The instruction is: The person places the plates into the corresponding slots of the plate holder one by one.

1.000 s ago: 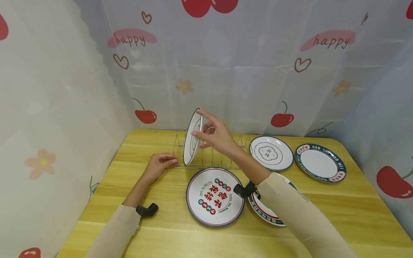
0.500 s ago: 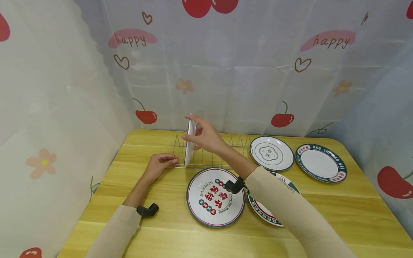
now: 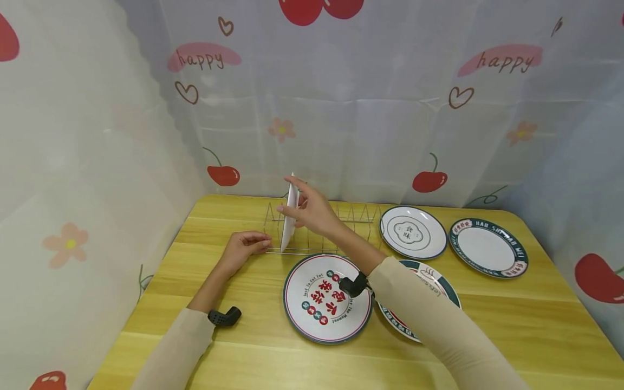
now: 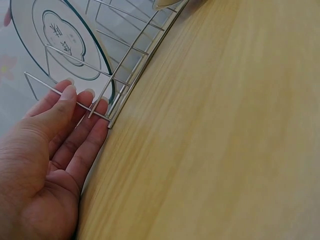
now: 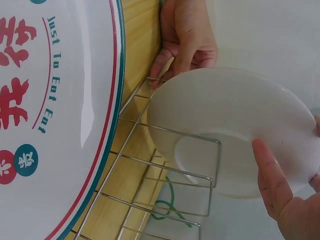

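My right hand (image 3: pixel 314 211) holds a white plate (image 3: pixel 287 233) on edge at the left end of a wire dish rack (image 3: pixel 312 250), thumb on one side and fingers on the other. In the right wrist view the plain back of the plate (image 5: pixel 215 110) shows, its lower edge between the rack's wires. The left wrist view shows its front, with dark characters in a scalloped outline and a dark green rim. My left hand (image 3: pixel 242 251) pinches the rack's end wire between thumb and fingers, close beside the plate's lower edge.
A red-lettered plate (image 3: pixel 304 276) lies flat before the rack. Right of it, another plate (image 3: pixel 441 281) is partly hidden under my right sleeve. Further right lie a small patterned plate (image 3: pixel 413 244) and a green-rimmed plate (image 3: pixel 487 246). A printed curtain (image 3: pixel 351 135) hangs behind the table.
The plate has turned from showing its face to nearly edge-on and come down into the rack's left end. My right hand moved slightly left and down with it; my left hand stayed at the rack.
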Action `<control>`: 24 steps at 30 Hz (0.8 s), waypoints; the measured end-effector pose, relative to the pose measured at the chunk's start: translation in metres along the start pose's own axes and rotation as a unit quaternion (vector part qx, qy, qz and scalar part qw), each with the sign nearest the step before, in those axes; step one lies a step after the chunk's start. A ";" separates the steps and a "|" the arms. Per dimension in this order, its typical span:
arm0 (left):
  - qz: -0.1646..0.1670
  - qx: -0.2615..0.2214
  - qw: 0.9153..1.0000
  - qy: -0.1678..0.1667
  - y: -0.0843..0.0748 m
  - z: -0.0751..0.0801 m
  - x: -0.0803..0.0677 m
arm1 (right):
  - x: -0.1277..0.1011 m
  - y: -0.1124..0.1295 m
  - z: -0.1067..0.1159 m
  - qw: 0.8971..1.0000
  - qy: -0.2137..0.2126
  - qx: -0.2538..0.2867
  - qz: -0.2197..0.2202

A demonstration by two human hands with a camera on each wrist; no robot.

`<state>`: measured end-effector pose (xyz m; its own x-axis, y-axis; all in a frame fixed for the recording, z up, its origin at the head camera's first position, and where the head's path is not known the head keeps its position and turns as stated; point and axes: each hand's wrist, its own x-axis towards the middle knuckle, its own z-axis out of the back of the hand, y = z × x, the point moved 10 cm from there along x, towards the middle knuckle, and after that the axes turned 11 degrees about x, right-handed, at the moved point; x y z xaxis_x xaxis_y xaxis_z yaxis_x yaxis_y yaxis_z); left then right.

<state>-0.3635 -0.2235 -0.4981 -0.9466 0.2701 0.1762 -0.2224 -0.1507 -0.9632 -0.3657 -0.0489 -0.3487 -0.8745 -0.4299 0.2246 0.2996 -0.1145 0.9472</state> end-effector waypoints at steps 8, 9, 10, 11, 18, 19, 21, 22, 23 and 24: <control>-0.015 0.000 1.000 0.004 -0.004 -0.001 0.000 | -0.008 -0.003 0.004 1.000 0.013 0.007 0.000; -0.016 -0.002 1.000 0.004 -0.002 -0.001 0.000 | -0.010 -0.005 0.006 1.000 0.013 0.012 -0.005; -0.017 -0.002 1.000 0.004 0.001 -0.001 0.000 | -0.014 -0.006 0.008 1.000 0.013 0.015 -0.012; -0.016 -0.002 1.000 0.004 0.004 -0.001 0.001 | -0.017 -0.007 0.011 1.000 0.011 0.018 -0.017; -0.019 0.001 1.000 0.000 0.014 0.002 0.001 | -0.041 -0.004 0.029 0.999 -0.004 0.047 -0.019; -0.019 0.003 1.000 0.000 0.014 0.002 0.002 | -0.045 -0.003 0.032 0.999 -0.007 0.050 -0.019; -0.019 0.007 1.000 0.002 0.014 0.002 0.002 | -0.053 -0.001 0.040 0.998 -0.015 0.055 -0.019; -0.018 0.008 1.000 0.003 0.014 0.002 0.003 | -0.057 -0.001 0.044 0.998 -0.019 0.056 -0.020; -0.016 0.009 1.000 0.004 0.014 0.002 0.004 | -0.061 0.000 0.048 0.998 -0.023 0.054 -0.020; -0.015 0.009 1.000 0.004 0.014 0.002 0.004 | -0.065 0.001 0.053 0.998 -0.027 0.052 -0.020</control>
<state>-0.3712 -0.2265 -0.5104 -0.9373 0.2825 0.2042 -0.2557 -0.1591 -0.9536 -0.3286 0.0263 -0.3504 -0.9052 -0.3778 0.1947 0.2245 -0.0359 0.9738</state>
